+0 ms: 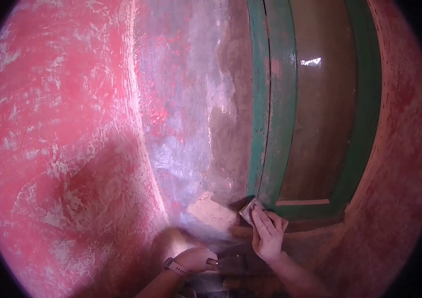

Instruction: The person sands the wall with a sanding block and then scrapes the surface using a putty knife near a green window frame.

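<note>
My right hand [267,234] presses a small piece of sandpaper [248,209] flat against the lower corner of a green window frame [272,124], fingers spread over it. Lower down, my left hand [197,259], with a dark watch on the wrist [170,264], rests on the wall ledge with curled fingers. It seems to touch a dark object [230,263] that I cannot make out. The wall around the frame is worn, with red paint scraped to grey plaster.
A red, patchy wall [57,149] fills the left side and turns a corner into a grey scraped section [186,114]. The green frame encloses a brown recessed panel [322,124]. A chipped pale patch [211,211] sits beside the frame's corner.
</note>
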Tool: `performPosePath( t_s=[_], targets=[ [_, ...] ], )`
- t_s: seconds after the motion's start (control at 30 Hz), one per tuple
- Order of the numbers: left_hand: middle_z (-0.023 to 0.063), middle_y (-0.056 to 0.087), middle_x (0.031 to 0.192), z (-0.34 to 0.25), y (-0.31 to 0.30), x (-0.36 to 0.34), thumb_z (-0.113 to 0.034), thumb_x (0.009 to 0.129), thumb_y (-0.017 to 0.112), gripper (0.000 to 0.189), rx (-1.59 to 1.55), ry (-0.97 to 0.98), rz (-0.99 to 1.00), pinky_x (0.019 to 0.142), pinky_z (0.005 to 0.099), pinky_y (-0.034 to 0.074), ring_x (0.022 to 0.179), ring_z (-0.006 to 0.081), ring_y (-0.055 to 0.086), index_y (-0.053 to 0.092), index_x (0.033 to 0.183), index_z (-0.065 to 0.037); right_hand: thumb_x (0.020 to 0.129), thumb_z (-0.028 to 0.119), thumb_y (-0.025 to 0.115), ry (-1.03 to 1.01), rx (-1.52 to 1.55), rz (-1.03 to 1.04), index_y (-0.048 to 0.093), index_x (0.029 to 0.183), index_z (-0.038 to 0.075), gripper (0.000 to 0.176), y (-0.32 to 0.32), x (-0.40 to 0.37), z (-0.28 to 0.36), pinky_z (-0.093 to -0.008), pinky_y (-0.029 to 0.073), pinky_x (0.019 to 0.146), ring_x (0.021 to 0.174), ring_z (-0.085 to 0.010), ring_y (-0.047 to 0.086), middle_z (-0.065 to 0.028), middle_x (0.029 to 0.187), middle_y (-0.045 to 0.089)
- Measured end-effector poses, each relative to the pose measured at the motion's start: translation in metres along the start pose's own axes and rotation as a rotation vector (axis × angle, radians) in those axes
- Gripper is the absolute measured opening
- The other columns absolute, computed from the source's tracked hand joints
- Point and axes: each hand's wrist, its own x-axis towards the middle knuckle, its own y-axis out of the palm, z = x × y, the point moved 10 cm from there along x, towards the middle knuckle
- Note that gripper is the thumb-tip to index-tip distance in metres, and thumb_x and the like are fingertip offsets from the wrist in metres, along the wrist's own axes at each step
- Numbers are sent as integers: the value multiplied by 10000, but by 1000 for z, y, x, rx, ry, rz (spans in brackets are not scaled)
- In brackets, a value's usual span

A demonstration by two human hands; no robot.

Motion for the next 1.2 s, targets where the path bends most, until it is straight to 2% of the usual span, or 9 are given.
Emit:
performPosePath(
  t_s=[0.13, 0.23, 0.4, 0.5, 0.7, 0.8, 0.9, 1.1, 1.2],
  targets=[
    [137, 752, 991, 3, -3, 0, -463, 965, 724, 377, -32, -19, 1, 797, 509, 547, 923, 396, 709, 726, 996, -87, 799, 61, 760, 9, -34, -55, 683, 1468, 126, 677, -2, 9, 3, -463, 409, 974, 1192, -266, 640, -52, 1540, 663],
    [137, 750, 990, 1, -7, -2, -444, 965, 741, 357, 19, 39, -26, 797, 513, 547, 907, 399, 704, 731, 990, -88, 819, 43, 740, -29, 4, 80, 664, 1480, 79, 667, 23, 5, 10, -481, 429, 981, 1195, -292, 642, -80, 1547, 657],
    [172, 765, 1259, 0, -28, -23, -406, 986, 750, 344, 30, -107, -7, 906, 478, 570, 1075, 393, 735, 749, 1011, -63, 858, 126, 680, -101, -77, 262, 677, 1485, 146, 627, 48, -32, 0, -441, 449, 929, 1249, -231, 622, 6, 1611, 611],
    [172, 760, 1284, 9, -35, -46, -392, 989, 747, 350, 62, -177, -70, 907, 488, 569, 1073, 397, 733, 741, 1004, -42, 829, 126, 681, -159, -57, 286, 676, 1487, 149, 658, 45, -57, -12, -442, 448, 915, 1252, -225, 621, 5, 1613, 610],
    [243, 744, 1176, -47, -82, -76, -325, 966, 762, 318, -35, -73, -249, 886, 513, 561, 1065, 445, 715, 727, 946, -9, 767, 131, 694, -110, -44, 163, 671, 1491, 146, 724, 30, -39, -3, -453, 435, 915, 1241, -218, 625, -6, 1590, 629],
    [253, 736, 1221, -33, -73, -70, -349, 963, 774, 346, -33, -79, -160, 897, 495, 569, 1063, 464, 705, 736, 976, -6, 763, 134, 702, -98, -75, 87, 662, 1500, 143, 738, 28, -19, 8, -453, 433, 931, 1260, -223, 618, -12, 1605, 615],
    [255, 734, 1236, -19, -61, -63, -370, 957, 791, 376, -88, -135, -147, 900, 479, 572, 1063, 448, 721, 731, 987, 0, 783, 134, 693, -87, -122, 225, 665, 1496, 137, 713, 44, -28, 1, -450, 439, 946, 1284, -223, 613, -12, 1614, 606],
    [239, 757, 1124, 17, -35, -54, -395, 968, 798, 398, -213, -114, -136, 866, 467, 569, 991, 390, 747, 714, 1032, -12, 836, 102, 736, -98, -56, 218, 671, 1477, 125, 645, 45, -49, -2, -458, 441, 932, 1287, -252, 624, -34, 1605, 613],
    [190, 721, 1411, 11, -25, -39, -374, 1000, 781, 442, -69, -175, 65, 981, 441, 576, 1136, 381, 747, 753, 1270, -25, 816, 132, 699, -43, -51, 206, 637, 1517, 124, 704, 49, -32, 10, -451, 445, 987, 1330, -226, 594, -27, 1643, 571]
  ],
)
